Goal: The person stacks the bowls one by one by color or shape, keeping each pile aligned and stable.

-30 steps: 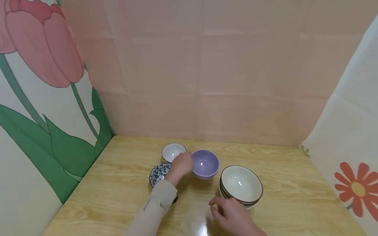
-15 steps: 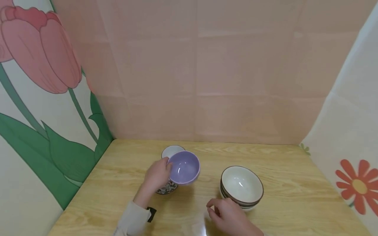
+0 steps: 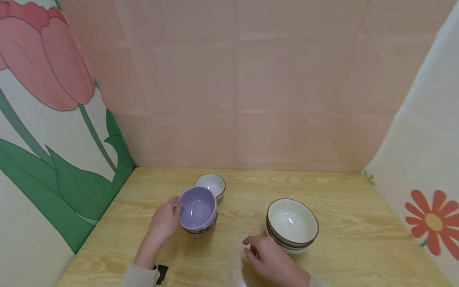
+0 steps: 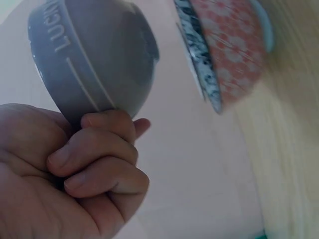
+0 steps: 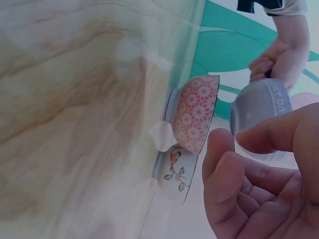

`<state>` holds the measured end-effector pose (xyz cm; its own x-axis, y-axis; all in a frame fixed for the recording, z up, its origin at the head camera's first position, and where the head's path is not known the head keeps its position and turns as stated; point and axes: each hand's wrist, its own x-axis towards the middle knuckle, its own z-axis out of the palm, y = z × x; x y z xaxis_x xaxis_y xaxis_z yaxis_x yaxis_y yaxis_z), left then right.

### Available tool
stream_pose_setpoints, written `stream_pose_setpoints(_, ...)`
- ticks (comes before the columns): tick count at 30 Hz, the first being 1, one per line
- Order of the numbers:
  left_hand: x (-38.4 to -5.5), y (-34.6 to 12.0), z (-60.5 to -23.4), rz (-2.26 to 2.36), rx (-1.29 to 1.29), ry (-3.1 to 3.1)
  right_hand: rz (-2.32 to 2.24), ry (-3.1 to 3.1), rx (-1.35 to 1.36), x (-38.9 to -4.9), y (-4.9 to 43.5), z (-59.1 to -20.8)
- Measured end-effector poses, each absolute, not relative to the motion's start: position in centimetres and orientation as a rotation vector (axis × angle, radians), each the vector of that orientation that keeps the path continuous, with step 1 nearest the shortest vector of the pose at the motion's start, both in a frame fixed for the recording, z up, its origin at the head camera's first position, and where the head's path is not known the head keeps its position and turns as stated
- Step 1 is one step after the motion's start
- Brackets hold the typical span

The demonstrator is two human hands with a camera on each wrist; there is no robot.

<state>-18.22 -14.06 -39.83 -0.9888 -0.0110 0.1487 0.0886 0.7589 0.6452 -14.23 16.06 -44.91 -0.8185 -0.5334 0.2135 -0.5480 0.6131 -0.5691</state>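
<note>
My left hand (image 3: 164, 221) grips the purple bowl (image 3: 196, 207) by its left rim and holds it above a bowl with a red floral outside (image 5: 196, 112). Raised lettering runs round the purple bowl's side in the left wrist view. From the head, the purple bowl hides most of the floral bowl; the left wrist view shows that bowl's blue-and-white patterned inside (image 4: 199, 55). Near the front of the stack of cream bowls (image 3: 292, 221), my right hand (image 3: 270, 258) has loosely curled fingers and holds nothing.
Behind the purple bowl stands a small white bowl (image 3: 211, 184) with a dark rim; a bird and branch decorate its outside. The wooden table (image 3: 344, 239) ends at a pink backdrop (image 3: 251, 87), with flowered cloths at both sides.
My left hand has taken the purple bowl from beside the white bowl, carrying it left and toward me over the floral bowl. The right hand has barely moved.
</note>
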Motion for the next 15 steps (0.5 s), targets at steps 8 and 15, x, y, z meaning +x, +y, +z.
stream_pose_setpoints(8,-18.3,-15.7,-41.3,-1.041,-0.048,-2.796,1.048,-2.846,0.92,-14.5,14.9,-44.3)
stream_pose_setpoints(15,-19.1,-16.0,-42.4,-1.076,-0.019,-2.817,1.048,-2.834,0.936,-14.7,14.4,-44.3)
